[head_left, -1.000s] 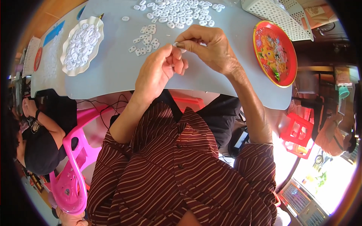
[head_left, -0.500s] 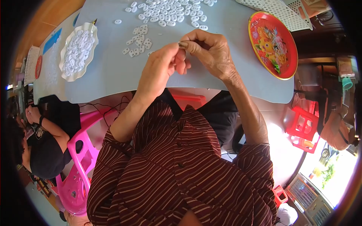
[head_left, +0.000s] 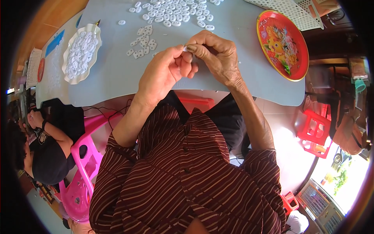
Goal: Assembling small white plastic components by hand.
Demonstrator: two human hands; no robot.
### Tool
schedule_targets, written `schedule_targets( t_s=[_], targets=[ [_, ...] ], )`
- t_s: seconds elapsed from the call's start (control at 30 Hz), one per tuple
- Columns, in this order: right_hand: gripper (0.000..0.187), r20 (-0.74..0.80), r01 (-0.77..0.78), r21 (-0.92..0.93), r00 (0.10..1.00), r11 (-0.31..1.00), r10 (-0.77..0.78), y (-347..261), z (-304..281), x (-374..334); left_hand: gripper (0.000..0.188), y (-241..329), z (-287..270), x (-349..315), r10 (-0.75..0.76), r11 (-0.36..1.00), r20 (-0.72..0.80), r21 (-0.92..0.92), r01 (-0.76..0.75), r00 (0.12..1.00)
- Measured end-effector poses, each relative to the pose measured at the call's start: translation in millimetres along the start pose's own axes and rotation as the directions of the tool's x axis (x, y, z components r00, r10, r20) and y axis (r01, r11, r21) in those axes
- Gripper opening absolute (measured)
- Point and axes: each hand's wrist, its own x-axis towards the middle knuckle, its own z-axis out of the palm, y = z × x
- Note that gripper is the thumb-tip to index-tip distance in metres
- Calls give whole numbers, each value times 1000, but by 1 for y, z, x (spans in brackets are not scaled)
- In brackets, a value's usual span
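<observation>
My left hand (head_left: 165,70) and my right hand (head_left: 216,54) meet above the grey table (head_left: 117,82), fingertips almost touching. Between them, a small white plastic piece (head_left: 185,49) is pinched by the thumbs and index fingers of both hands; most of it is hidden. Left of my hands lies a cluster of small, flat white pieces with holes (head_left: 142,43). Farther off spreads a larger group of oval white pieces with two holes (head_left: 175,13). More ovals fill a scalloped white dish (head_left: 65,74) on the left.
A round red tray (head_left: 269,46) with a flower print and gold rim is at the table's right. White perforated baskets (head_left: 290,13) sit beyond it. A seated person (head_left: 50,156) in dark clothes is at the left, by a pink chair (head_left: 83,167). Red stools (head_left: 313,126) stand at right.
My hands stay together but have shifted slightly, and a bit of the white piece now shows between the fingertips. The rest of the table looks the same.
</observation>
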Motion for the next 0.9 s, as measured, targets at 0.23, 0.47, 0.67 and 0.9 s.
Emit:
schedule_targets(
  t_s=[0.23, 0.47, 0.67, 0.9],
  targets=[
    [16, -59, -64, -176, 997, 982, 54, 1, 0, -1, 29, -3, 11, -6, 461, 592, -47, 760, -267, 886],
    [19, -89, -137, -192, 989, 972, 122, 5, -3, -1, 24, -6, 9, -4, 518, 623, -60, 709, -329, 853],
    [21, -44, -54, -194, 998, 980, 46, 5, 0, -3, 15, -6, 5, -10, 464, 648, -46, 698, -304, 885],
    [11, 16, 23, -536, 1000, 844, -17, -1, -12, 20, 9, -9, -11, -30, 503, 690, -71, 633, -351, 861]
  ],
)
